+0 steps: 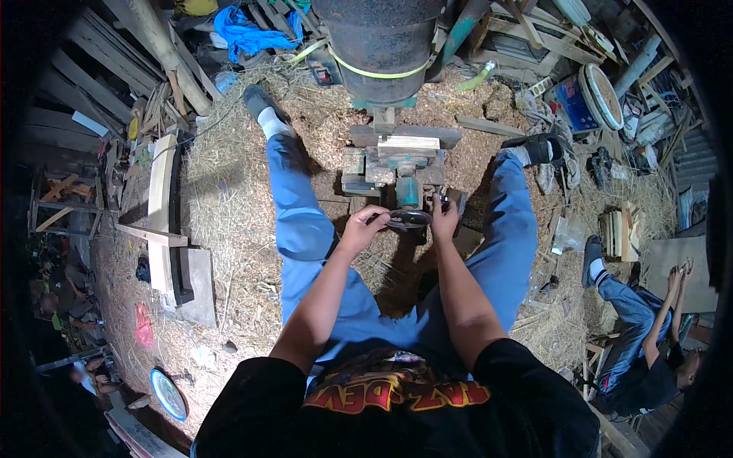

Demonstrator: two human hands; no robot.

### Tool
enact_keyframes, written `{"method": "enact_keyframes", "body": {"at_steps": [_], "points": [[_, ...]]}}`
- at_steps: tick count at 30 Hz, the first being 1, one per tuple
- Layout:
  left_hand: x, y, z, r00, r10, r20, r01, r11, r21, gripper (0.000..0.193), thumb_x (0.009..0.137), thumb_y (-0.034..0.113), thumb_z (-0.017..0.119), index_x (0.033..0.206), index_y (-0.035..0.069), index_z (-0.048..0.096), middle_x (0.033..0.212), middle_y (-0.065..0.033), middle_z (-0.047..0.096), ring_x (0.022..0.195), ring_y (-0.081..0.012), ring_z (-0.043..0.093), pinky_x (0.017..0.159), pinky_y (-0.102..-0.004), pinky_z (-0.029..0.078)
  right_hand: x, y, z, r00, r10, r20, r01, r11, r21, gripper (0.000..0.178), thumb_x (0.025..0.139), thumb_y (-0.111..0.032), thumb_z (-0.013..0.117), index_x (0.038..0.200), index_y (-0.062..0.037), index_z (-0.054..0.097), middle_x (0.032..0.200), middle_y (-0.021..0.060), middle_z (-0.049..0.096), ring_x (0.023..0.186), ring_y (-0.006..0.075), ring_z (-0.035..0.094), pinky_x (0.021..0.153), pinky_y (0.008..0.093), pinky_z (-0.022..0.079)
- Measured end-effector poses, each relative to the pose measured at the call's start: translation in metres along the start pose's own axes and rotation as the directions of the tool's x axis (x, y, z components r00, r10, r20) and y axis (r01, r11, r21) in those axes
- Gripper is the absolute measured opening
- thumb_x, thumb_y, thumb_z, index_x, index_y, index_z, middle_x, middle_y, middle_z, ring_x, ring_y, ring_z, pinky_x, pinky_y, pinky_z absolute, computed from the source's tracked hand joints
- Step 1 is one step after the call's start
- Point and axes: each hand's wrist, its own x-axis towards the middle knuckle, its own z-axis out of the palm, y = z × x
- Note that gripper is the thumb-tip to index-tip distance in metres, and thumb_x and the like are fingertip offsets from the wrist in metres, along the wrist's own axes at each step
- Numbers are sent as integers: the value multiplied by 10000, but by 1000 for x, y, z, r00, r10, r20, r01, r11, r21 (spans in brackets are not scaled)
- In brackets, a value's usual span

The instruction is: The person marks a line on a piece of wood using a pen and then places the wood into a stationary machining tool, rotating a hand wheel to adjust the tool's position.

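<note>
Between my knees stands a machine with a dark metal handwheel (pixel 410 220) at its near end. My left hand (pixel 365 227) is closed on the left side of the wheel's rim, thumb and fingers pinching it. On the wheel's right side my right hand (pixel 443 220) is closed, its fingers partly hidden against a small dark part. Beyond the wheel sits a worn metal vise (pixel 408 172) with green paint. A pale wooden piece (pixel 409 143) lies across it, under the machine's head. A large dark cylindrical housing (pixel 382 46) with a yellow-green band rises at the far side.
Wood shavings and straw cover the floor (pixel 237 183). Long boards (pixel 162 206) lie at left, near a red plastic bag (pixel 143 324). A blue bucket (pixel 574 105) and offcuts (pixel 620 233) stand at right. Another person (pixel 649 328) sits at far right; others are dim at left.
</note>
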Motion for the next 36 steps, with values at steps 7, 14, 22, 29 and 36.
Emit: {"method": "enact_keyframes", "body": {"at_steps": [7,14,22,29,36], "points": [[2,-1,0,1000,-10,0,10,1000,26,165,988,142,701,1095,17,716,961,-2,673,889,-77,617,808,-259,522,-1,-6,2,999,41,20,-44,971,234,520,935,-425,732,1125,51,646,994,192,685,951,309,658,917,401,498],[2,-8,-5,1000,6,7,-6,1000,-5,183,988,148,702,1112,14,713,981,-1,679,894,-76,618,809,-254,522,-20,-37,-8,944,-328,-35,311,920,-240,494,844,-251,825,1182,26,594,1080,212,633,1024,395,618,921,429,488],[2,-1,-1,999,-24,20,25,1000,0,172,990,149,699,1113,30,717,994,8,675,891,-76,616,806,-253,520,-18,-39,-9,964,-264,10,262,949,-174,368,897,-278,775,1066,15,631,941,201,699,894,375,682,823,433,518],[0,-5,0,1000,-21,-9,20,999,-27,163,989,160,703,1103,45,720,972,12,679,879,-69,610,792,-252,521,-17,-44,-14,992,-27,127,22,999,38,366,934,-332,742,1056,1,651,965,151,732,895,245,698,832,381,519],[-14,18,2,992,-109,-63,109,994,2,183,973,182,725,1107,57,720,973,-12,695,861,-82,652,723,-256,548,-12,-32,-6,987,-13,158,19,999,-38,441,904,-388,753,1065,6,636,979,156,722,920,270,697,855,389,517]]}}
